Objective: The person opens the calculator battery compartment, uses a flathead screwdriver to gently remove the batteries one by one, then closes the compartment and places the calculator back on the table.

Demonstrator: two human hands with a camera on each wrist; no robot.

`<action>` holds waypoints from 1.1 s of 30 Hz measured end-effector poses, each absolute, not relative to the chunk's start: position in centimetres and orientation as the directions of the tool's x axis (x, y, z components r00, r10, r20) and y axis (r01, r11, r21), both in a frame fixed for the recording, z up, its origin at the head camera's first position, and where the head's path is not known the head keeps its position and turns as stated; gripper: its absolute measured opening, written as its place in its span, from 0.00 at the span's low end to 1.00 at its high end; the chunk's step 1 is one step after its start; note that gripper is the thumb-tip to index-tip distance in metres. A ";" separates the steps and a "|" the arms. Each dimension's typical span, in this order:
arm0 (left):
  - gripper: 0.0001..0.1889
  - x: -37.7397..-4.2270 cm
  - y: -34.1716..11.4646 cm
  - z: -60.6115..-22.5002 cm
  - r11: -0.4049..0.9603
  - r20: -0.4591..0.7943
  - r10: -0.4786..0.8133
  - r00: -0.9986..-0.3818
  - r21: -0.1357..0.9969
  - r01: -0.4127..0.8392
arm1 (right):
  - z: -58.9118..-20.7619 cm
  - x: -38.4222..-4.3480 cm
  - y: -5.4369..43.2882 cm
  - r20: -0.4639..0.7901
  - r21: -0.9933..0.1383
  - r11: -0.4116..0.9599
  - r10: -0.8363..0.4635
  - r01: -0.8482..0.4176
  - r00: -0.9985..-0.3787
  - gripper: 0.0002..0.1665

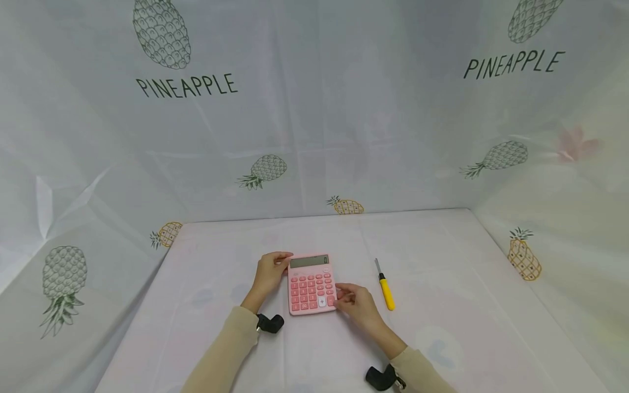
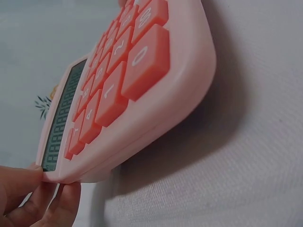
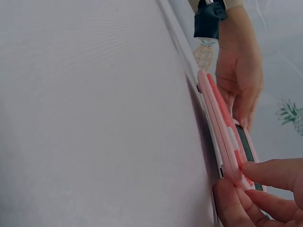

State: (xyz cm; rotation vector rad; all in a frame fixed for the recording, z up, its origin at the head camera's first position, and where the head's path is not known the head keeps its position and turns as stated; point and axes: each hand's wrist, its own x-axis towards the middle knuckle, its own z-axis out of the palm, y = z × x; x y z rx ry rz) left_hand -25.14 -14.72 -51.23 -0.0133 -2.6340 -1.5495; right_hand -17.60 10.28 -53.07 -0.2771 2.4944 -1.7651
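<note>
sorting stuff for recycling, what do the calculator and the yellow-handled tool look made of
Calculator: likely hard plastic, smooth satin pink, with a seam along its side. Yellow-handled tool: handle probably plastic, evenly coloured; shaft perhaps metal, thin and grey; finish too small to judge.

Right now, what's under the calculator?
White cloth shows below the pink calculator, shaded along its edge in the left wrist view. Most of the underside, and whatever lies directly beneath, is covered.
</note>
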 end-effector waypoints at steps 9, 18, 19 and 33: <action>0.10 -25.2 -14.4 -51.1 0.476 0.062 -0.048 -0.997 0.879 0.032 | -53.0 -17.5 10.6 0.008 -0.964 0.260 -0.189 -0.058 -0.982 0.23; 0.09 -25.2 -14.2 -50.9 0.458 0.076 -0.065 -0.995 0.888 0.038 | -52.9 -17.5 11.1 0.007 -0.974 0.219 -0.188 -0.049 -0.982 0.21; 0.09 -25.2 -14.2 -50.9 0.455 0.073 -0.067 -0.995 0.890 0.034 | -52.8 -17.5 11.1 0.010 -0.977 0.208 -0.191 -0.050 -0.981 0.21; 0.10 -25.3 -14.2 -50.9 0.445 0.068 -0.065 -0.996 0.895 0.032 | -53.0 -17.3 11.3 -0.065 -0.989 -0.111 -0.245 0.094 -0.967 0.26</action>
